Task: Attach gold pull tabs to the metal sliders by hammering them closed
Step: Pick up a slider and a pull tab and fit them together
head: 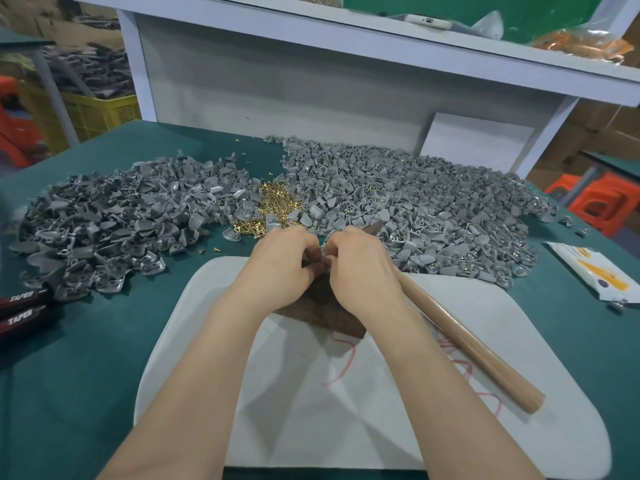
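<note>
My left hand [282, 261] and my right hand [360, 268] meet fingertip to fingertip over the far end of a dark brown block [322, 310]. Between them they pinch a small grey metal slider [325, 244], mostly hidden by the fingers. A small heap of gold pull tabs [273, 209] lies just beyond the hands. Large piles of grey sliders spread to the left [114, 223] and right [415, 202]. A hammer lies beside my right wrist, its wooden handle [471, 344] pointing to the near right.
The block sits on a white pad [519, 427] with red scribbles, on a green table [69, 375]. Two black handles marked TAPER [20, 306] lie at the left edge. A white-and-yellow packet [595, 271] is at the right. A white shelf unit [277, 81] stands behind.
</note>
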`<state>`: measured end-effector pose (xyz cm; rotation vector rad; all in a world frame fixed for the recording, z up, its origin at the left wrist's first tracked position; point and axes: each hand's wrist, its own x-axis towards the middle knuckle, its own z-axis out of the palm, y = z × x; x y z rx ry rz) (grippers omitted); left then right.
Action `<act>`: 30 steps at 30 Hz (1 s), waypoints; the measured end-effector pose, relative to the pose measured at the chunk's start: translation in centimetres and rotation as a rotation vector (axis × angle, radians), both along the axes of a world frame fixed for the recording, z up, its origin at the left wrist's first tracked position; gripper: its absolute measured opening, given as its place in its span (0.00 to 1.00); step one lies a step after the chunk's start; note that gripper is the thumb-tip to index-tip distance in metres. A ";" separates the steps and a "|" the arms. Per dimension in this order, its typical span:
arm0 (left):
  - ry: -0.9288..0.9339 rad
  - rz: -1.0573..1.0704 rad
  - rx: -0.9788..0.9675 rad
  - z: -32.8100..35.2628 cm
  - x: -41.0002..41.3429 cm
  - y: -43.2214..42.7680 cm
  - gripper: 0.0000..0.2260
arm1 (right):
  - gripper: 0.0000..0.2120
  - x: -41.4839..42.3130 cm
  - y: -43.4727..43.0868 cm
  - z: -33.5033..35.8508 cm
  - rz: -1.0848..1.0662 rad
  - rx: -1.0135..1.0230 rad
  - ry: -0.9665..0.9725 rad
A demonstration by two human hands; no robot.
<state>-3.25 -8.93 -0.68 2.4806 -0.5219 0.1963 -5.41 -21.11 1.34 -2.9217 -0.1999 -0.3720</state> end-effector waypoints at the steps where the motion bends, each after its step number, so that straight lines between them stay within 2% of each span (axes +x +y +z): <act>1: -0.005 -0.004 0.002 0.0 0.0 0.0 0.02 | 0.08 0.0 0.0 0.0 -0.004 -0.007 -0.002; 5: -0.007 -0.010 0.008 0.0 0.0 0.0 0.02 | 0.08 0.3 0.0 -0.1 0.012 -0.026 -0.008; 7: 0.002 0.006 -0.002 0.0 -0.1 0.1 0.03 | 0.07 0.4 -0.4 -0.3 0.040 0.043 0.007; 11: 0.003 0.024 -0.023 0.0 -0.3 0.1 0.06 | 0.08 0.5 -2.7 -0.7 0.067 0.470 0.109; 13: 0.010 0.026 -0.031 0.0 -0.3 0.1 0.06 | 0.08 0.5 -3.5 -0.8 0.049 0.615 0.103; 21: 0.010 0.027 -0.030 0.0 -0.3 0.1 0.05 | 0.02 0.2 -2.2 -2.4 0.049 0.553 -0.010; 25: 0.012 0.030 -0.028 0.0 -0.3 0.1 0.06 | 0.03 0.0 -1.7 -2.5 0.050 0.487 -0.091; 30: 0.011 0.027 -0.023 0.0 -0.3 0.1 0.06 | 0.04 -0.1 -1.7 -2.4 0.048 0.483 -0.080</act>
